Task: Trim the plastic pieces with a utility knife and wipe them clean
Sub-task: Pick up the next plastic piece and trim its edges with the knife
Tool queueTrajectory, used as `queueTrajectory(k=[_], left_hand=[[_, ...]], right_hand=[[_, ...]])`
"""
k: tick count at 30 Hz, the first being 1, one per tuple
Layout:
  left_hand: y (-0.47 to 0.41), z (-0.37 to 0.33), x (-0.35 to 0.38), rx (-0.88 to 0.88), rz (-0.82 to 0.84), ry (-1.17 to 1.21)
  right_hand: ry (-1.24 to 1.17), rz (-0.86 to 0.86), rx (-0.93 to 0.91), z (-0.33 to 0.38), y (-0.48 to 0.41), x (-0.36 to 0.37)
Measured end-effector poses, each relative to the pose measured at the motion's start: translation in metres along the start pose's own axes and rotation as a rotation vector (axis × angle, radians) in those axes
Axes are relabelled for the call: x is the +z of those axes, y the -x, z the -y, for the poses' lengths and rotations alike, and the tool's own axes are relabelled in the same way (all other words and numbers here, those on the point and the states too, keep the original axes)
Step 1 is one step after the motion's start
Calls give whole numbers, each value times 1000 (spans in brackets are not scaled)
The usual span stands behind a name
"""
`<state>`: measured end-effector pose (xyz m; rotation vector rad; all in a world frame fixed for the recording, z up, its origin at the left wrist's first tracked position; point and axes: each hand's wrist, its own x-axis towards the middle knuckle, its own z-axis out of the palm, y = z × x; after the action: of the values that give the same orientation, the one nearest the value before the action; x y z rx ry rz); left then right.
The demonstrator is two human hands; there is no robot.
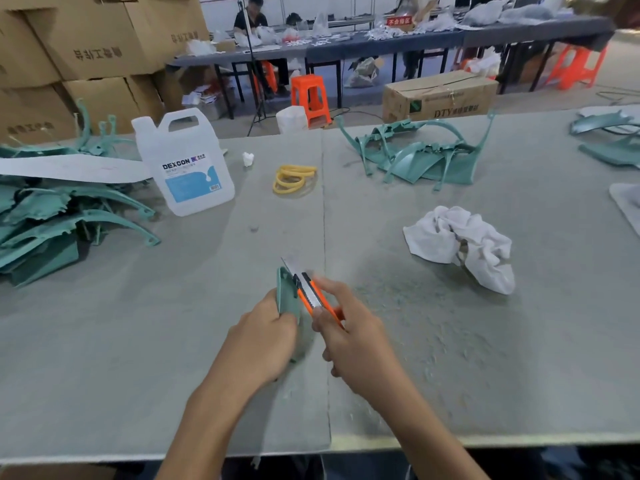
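My left hand (263, 336) grips a teal plastic piece (288, 295) upright above the middle of the grey table (138, 341). My right hand (349, 334) holds an orange utility knife (310, 294) with its blade out, lying against the piece's right edge. The lower part of the piece is hidden behind my left hand. A crumpled white cloth (464, 245) lies on the table to the right. Fine teal shavings (426, 327) are scattered under and to the right of my hands.
A pile of teal plastic pieces (52, 216) fills the left, another group (419, 154) sits at the back right. A white DEXCON jug (183, 161) and yellow rubber bands (294, 180) stand behind. Cardboard boxes, orange stools and people at a far table lie beyond.
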<state>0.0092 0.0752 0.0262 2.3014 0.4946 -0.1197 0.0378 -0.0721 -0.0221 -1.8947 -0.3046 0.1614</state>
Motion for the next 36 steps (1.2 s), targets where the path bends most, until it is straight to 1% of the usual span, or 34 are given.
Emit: queueTrajectory(k=[3, 4, 8, 11, 13, 15, 19, 22, 25, 29, 32, 34, 36], left_hand=[[-3, 6, -3, -10, -10, 71], [-5, 8, -3, -4, -13, 86], [-7, 12, -1, 25, -12, 84], [-6, 12, 2, 31, -9, 61], [-6, 13, 3, 31, -12, 71], [-7, 14, 2, 33, -22, 80], [-8, 15, 0, 42, -38, 89], [-7, 15, 0, 51, -24, 108], [-6, 15, -1, 41, -21, 132], [-7, 16, -1, 24, -12, 146], [-10, 19, -5, -3, 1, 201], [-9, 20, -9, -23, -2, 242], [-7, 21, -10, -24, -19, 257]], right_hand=[[74, 36, 83, -4, -11, 5], [143, 51, 95, -4, -16, 5], [551, 124, 155, -6, -31, 4], [684, 155, 129, -3, -31, 5], [676, 130, 95, 2, -30, 3], [615, 85, 81, 6, -27, -2], [394, -19, -10, 19, -11, -9], [239, -24, -87, 30, 3, -5], [216, -24, -128, 34, 9, 0], [203, -16, -123, 33, 8, 1], [179, 6, -126, 35, 0, 6], [246, 15, -135, 33, -8, 13], [348, 25, -104, 26, -16, 17]])
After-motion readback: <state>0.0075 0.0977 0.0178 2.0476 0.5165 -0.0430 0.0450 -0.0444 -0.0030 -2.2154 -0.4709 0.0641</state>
